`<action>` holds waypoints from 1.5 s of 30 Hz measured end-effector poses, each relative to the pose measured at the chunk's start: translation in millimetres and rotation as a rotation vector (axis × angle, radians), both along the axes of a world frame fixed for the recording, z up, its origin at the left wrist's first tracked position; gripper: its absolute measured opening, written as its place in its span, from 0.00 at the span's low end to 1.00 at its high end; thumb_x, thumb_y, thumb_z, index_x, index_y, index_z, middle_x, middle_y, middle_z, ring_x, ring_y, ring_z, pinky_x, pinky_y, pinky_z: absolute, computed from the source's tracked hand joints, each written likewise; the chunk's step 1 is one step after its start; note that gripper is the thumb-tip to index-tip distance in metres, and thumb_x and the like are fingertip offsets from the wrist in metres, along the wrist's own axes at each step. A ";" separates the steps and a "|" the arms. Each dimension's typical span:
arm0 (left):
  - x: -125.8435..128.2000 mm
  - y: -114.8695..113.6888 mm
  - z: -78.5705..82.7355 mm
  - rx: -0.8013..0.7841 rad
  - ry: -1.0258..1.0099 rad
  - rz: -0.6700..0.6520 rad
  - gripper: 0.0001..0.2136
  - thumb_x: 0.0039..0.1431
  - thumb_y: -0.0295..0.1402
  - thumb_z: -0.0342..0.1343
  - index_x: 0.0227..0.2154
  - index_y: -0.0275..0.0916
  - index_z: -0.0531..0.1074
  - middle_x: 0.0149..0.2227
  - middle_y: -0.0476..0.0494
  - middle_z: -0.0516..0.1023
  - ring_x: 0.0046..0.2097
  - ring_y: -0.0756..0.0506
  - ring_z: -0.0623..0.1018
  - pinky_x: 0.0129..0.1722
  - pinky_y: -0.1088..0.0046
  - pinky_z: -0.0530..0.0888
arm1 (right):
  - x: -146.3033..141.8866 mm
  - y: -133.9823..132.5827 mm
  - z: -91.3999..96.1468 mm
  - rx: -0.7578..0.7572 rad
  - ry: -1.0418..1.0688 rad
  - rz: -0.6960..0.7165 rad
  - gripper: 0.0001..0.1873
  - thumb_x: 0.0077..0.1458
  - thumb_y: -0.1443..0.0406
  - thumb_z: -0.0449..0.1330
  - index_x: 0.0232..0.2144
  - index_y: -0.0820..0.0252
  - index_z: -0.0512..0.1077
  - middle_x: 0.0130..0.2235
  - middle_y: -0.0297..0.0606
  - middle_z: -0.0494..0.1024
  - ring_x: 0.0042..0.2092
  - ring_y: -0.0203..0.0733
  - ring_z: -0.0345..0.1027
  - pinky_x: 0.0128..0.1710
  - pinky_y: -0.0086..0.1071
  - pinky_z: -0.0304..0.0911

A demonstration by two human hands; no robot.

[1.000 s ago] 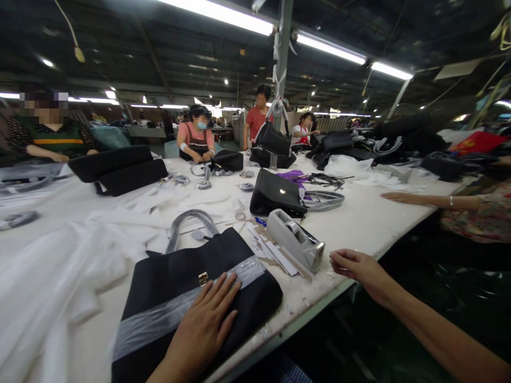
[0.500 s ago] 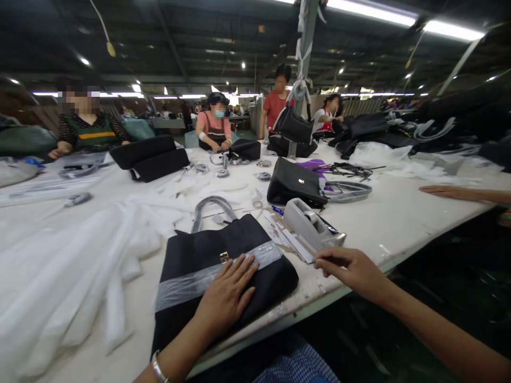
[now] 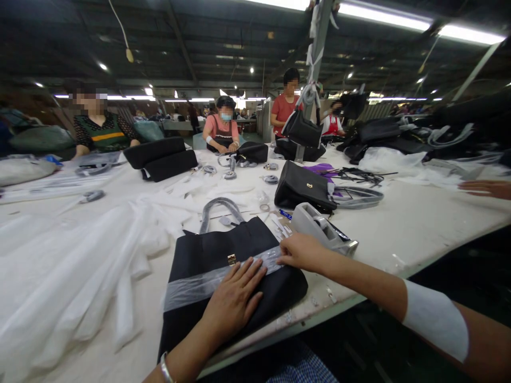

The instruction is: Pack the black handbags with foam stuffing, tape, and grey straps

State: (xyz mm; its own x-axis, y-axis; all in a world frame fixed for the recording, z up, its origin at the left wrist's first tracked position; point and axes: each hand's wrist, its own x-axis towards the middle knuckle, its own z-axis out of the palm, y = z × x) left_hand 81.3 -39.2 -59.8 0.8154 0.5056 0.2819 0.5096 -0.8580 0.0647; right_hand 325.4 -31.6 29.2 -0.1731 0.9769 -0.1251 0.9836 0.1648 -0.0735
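A black handbag (image 3: 207, 255) lies flat on the white table (image 3: 399, 223) in front of me, with a clear plastic strip (image 3: 191, 284) wrapped across it and a small gold clasp (image 3: 232, 259) above the strip. My left hand (image 3: 235, 298) rests flat on the bag, fingers spread over the strip. My right hand (image 3: 301, 251) is at the strip's right end on the bag's edge, fingers curled down onto it. A grey tape dispenser (image 3: 323, 230) stands just behind my right hand.
White wrapping sheets (image 3: 80, 250) pile up on the left. More black bags (image 3: 303, 186) and loose handles (image 3: 355, 197) lie across the table. Several people work at the far side, and another person's hand (image 3: 485, 188) rests at the right. The table edge runs close below the bag.
My right hand has moved left from the table edge, past the tape dispenser, onto the right end of the strip. My left hand has stayed flat on the bag. The view has shifted.
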 end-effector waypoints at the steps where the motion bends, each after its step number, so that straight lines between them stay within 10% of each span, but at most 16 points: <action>1: -0.2 0.0 -0.1 -0.006 0.000 0.002 0.27 0.69 0.39 0.44 0.68 0.47 0.45 0.69 0.49 0.49 0.69 0.43 0.54 0.65 0.56 0.57 | -0.9 1.1 1.3 -0.011 -0.021 -0.002 0.15 0.51 0.51 0.63 0.29 0.57 0.78 0.33 0.42 0.81 0.37 0.48 0.73 0.31 0.31 0.59; 11: -1.3 -0.3 -1.3 -0.022 -0.038 -0.009 0.25 0.69 0.40 0.43 0.67 0.47 0.48 0.69 0.48 0.51 0.68 0.42 0.54 0.65 0.56 0.57 | 39.0 5.2 -7.5 -0.159 0.155 -0.188 0.20 0.56 0.51 0.59 0.27 0.61 0.77 0.26 0.40 0.80 0.28 0.43 0.73 0.31 0.31 0.64; 18: -1.2 -0.6 -0.6 -0.029 -0.042 -0.010 0.26 0.69 0.40 0.44 0.67 0.47 0.48 0.69 0.48 0.52 0.68 0.43 0.54 0.65 0.56 0.57 | 27.9 -32.1 -19.7 0.167 0.419 -0.135 0.22 0.62 0.60 0.52 0.55 0.60 0.71 0.48 0.44 0.80 0.50 0.49 0.73 0.52 0.39 0.63; 29: 1.7 -7.8 13.1 -0.053 -0.011 0.034 0.25 0.69 0.40 0.44 0.66 0.45 0.50 0.69 0.48 0.52 0.69 0.43 0.53 0.66 0.59 0.55 | 10.3 -20.1 -69.5 0.072 0.972 -0.246 0.39 0.54 0.57 0.59 0.66 0.55 0.53 0.61 0.44 0.68 0.59 0.49 0.66 0.58 0.43 0.61; 37: 0.9 -12.9 16.9 -0.097 -0.020 0.042 0.25 0.69 0.43 0.41 0.66 0.45 0.52 0.68 0.47 0.53 0.68 0.43 0.54 0.66 0.59 0.54 | 31.2 -19.0 -51.1 -0.021 0.681 -0.073 0.36 0.55 0.57 0.57 0.64 0.58 0.58 0.53 0.47 0.76 0.53 0.54 0.71 0.55 0.48 0.65; 41: 0.7 -15.0 17.1 -0.105 -0.018 0.045 0.24 0.69 0.43 0.40 0.65 0.44 0.53 0.69 0.47 0.53 0.69 0.43 0.53 0.66 0.59 0.53 | 12.7 -11.0 -20.4 0.273 0.367 -0.012 0.32 0.58 0.55 0.54 0.63 0.59 0.61 0.57 0.50 0.72 0.56 0.61 0.67 0.57 0.55 0.61; 45: 1.1 -14.7 17.4 -0.110 -0.016 0.043 0.24 0.69 0.43 0.39 0.65 0.43 0.53 0.69 0.46 0.53 0.69 0.42 0.53 0.66 0.60 0.52 | -15.0 -2.5 -39.8 0.331 0.439 0.040 0.34 0.60 0.55 0.52 0.65 0.61 0.55 0.65 0.49 0.60 0.64 0.54 0.55 0.62 0.49 0.55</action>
